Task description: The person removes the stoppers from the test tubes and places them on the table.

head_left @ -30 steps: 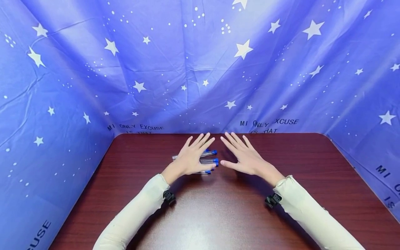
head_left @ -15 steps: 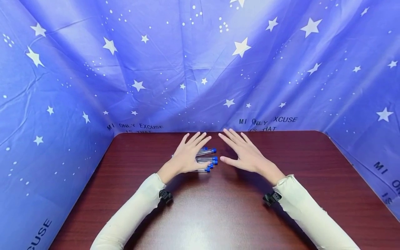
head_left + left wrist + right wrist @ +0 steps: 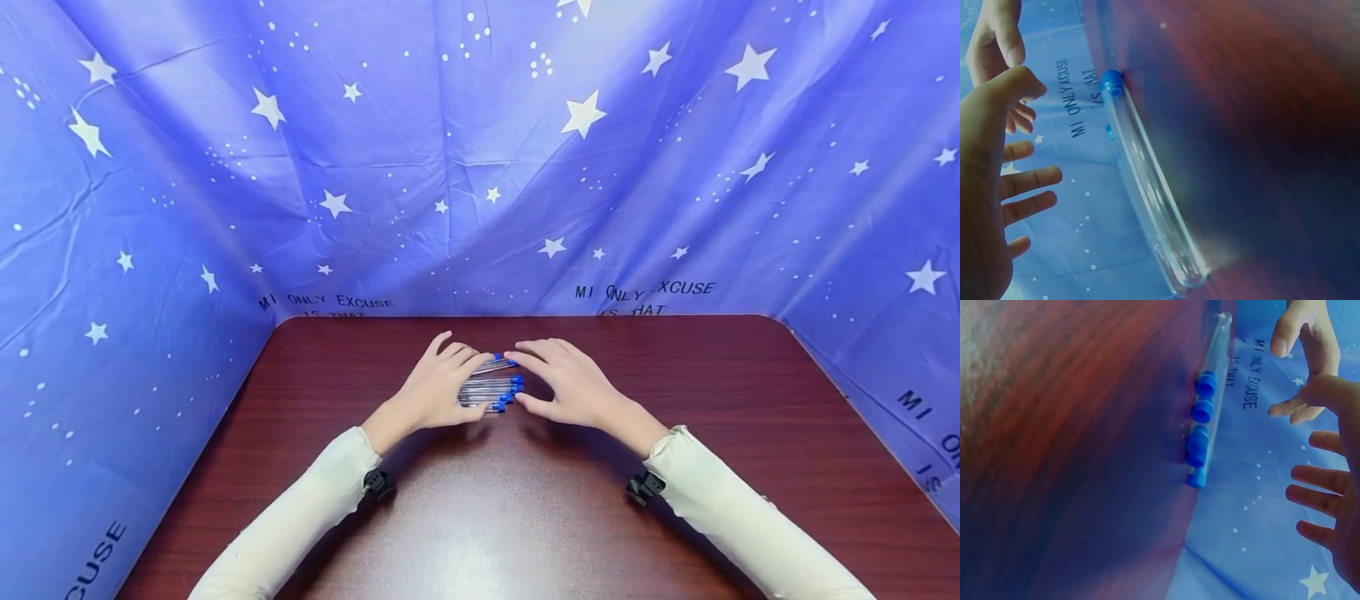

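Several clear test tubes with blue caps lie side by side on the table, caps toward the right. Over their left ends my left hand hovers, fingers gently bent and holding nothing; it hides part of the tubes. Just right of the caps is my right hand, also loosely bent with nothing in it. The left wrist view has a long clear tube lying apart from the left fingers. Blue caps line up in the right wrist view, away from the right fingers.
A dark red wooden table spreads beneath both arms. Blue cloth with white stars and printed lettering hangs behind it and along both sides. Each wrist carries a small black camera, such as the left one.
The fingers of both hands have gone from spread and straight to gently bent. My left hand has shifted slightly left, uncovering more of the tubes. The tubes have stayed about where they were.
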A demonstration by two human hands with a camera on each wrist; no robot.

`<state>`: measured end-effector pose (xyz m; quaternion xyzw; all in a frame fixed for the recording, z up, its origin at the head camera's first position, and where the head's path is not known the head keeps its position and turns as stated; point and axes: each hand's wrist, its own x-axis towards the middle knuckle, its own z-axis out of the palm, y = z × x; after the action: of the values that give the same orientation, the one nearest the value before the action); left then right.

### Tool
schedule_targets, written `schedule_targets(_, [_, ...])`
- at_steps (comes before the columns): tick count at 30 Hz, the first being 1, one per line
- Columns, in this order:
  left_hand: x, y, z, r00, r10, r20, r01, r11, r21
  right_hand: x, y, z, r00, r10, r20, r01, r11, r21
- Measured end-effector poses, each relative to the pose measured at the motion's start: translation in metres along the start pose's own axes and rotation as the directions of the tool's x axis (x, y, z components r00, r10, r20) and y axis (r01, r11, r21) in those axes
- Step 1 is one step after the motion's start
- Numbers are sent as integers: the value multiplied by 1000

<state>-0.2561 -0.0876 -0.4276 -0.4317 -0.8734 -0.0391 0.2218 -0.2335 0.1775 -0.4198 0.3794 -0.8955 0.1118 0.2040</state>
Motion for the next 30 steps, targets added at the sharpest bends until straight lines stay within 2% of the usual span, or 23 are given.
schedule_targets(6, [-9, -1, 4, 999, 44, 12, -45, 998, 47, 1, -5, 10, 998, -56, 12, 57, 997, -54])
schedule_targets(12, [-15, -1, 6, 997, 39, 61, -44, 996, 82, 2, -10, 19, 994, -101, 30, 104, 990, -93])
schedule_targets(22, [-14, 2, 12, 988, 24, 149, -39, 994, 101, 9, -21, 28, 988, -53, 146, 69, 992, -105])
schedule_targets(30, [-14, 8, 13, 974, -11, 226, -13, 994, 106, 15, -25, 36, 982, -41, 186, 64, 990, -122])
